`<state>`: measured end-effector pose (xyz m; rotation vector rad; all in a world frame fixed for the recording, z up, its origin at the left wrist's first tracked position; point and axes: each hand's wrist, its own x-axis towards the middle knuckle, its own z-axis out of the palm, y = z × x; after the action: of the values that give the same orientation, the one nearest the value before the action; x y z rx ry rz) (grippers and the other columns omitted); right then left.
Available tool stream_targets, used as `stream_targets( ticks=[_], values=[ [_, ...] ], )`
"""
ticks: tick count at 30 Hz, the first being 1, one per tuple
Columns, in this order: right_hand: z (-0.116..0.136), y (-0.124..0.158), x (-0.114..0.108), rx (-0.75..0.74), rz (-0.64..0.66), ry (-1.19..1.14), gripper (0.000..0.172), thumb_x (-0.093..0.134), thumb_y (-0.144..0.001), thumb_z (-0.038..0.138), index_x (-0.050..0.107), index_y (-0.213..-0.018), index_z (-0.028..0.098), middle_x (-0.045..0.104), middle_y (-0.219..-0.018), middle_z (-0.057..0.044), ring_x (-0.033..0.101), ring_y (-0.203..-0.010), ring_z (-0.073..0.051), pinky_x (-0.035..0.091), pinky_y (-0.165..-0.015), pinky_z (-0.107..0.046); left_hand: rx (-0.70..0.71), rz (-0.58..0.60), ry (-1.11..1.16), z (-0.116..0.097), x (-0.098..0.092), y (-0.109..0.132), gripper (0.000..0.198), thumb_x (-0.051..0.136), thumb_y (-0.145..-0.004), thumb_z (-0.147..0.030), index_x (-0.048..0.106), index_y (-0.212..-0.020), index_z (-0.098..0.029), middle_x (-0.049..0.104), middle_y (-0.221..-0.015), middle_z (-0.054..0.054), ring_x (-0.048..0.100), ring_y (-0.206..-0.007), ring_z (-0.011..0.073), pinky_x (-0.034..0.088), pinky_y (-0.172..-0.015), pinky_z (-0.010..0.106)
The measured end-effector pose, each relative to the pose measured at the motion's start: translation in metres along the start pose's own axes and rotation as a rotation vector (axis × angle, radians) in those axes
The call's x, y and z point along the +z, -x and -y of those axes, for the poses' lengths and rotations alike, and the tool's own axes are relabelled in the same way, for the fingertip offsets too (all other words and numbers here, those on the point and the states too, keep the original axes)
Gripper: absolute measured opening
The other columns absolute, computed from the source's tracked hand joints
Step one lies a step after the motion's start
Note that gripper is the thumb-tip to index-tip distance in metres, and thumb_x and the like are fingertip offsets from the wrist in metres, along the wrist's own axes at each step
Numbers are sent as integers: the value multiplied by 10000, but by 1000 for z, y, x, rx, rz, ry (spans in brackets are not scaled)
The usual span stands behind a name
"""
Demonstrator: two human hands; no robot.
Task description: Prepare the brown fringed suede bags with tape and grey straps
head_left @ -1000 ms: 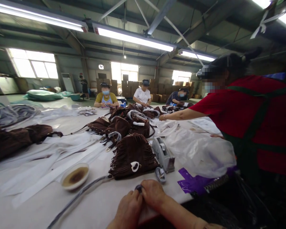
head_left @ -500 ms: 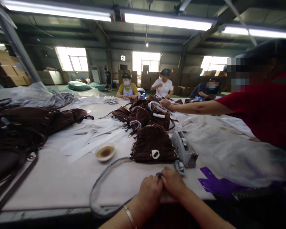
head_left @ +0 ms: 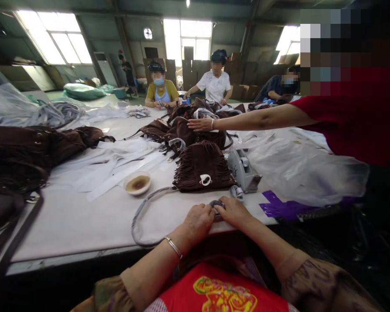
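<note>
My left hand and my right hand meet at the table's front edge. The fingers of both are closed on a grey-wrapped bag strap, a short bend of which shows between them. More of this strap loops out on the left and runs up to a brown fringed handbag. The bag lies just beyond my hands, with a white piece around its dark clasp. A grey tape dispenser stands against the bag's right side. What my fingertips do under the strap is hidden.
A shallow bowl with brown residue sits left of the bag. Brown bags pile up behind and at left. Clear plastic and purple tape lie right. A co-worker's arm reaches across the pile; others sit opposite.
The view has tipped downward, bringing my lap and sleeves in. Both my hands stay on the strap, with more of it showing between them. The co-worker's hand has moved left over the pile, fingers outstretched.
</note>
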<state>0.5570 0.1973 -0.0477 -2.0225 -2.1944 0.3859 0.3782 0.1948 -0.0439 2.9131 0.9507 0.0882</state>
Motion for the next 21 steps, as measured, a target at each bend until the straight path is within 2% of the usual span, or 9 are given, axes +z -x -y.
stream_targets(
  ticks=[4,7,9,13,16,18,21],
  values=[
    [2,-4,-7,-58,59,16,240,465,-947,203,699,-934,154,726,-943,-124,655,-915,-232,422,-791,-295,-51,41,7,-3,-1,-1,228,433,-942,-153,582,-1113,-141,606,-1055,127,570,-931,256,499,-787,388],
    [-1,-11,-15,-150,104,0,191,530,-940,246,704,-898,181,732,-966,-85,651,-957,-210,414,-831,-264,-66,62,11,-4,-5,-1,301,415,-951,-162,546,-1222,-161,610,-1075,123,582,-927,263,500,-790,399],
    [-1,-11,-16,-164,106,-4,187,539,-946,270,702,-909,185,733,-980,-79,652,-969,-206,416,-833,-257,-99,71,10,-6,-5,-1,302,400,-957,-163,551,-1218,-161,608,-1085,130,588,-929,265,500,-797,410],
    [5,-1,-3,-23,23,-17,296,447,-994,312,675,-1048,132,727,-983,-142,667,-930,-236,438,-771,-286,-183,26,21,-16,1,-3,289,378,-959,-143,574,-1170,-124,601,-1089,152,592,-953,264,500,-822,419],
    [9,3,6,44,-19,-90,282,457,-959,235,673,-1118,149,730,-1018,-121,661,-950,-218,439,-796,-275,-254,-7,28,-24,6,-4,280,385,-964,-163,571,-1166,-110,606,-1055,147,593,-957,270,503,-818,420],
    [9,1,6,-26,4,-128,303,460,-923,175,696,-1112,179,733,-1044,-95,653,-969,-205,435,-828,-265,-240,20,31,-24,4,-1,262,403,-957,-165,569,-1153,-110,604,-1050,144,592,-958,267,505,-818,415],
    [8,-8,-3,-169,73,-131,311,484,-883,139,727,-1067,196,740,-1028,-75,650,-972,-204,432,-849,-264,-142,41,32,-12,-7,13,255,457,-954,-215,547,-1182,-144,599,-1066,125,589,-946,251,507,-812,393]
  ],
)
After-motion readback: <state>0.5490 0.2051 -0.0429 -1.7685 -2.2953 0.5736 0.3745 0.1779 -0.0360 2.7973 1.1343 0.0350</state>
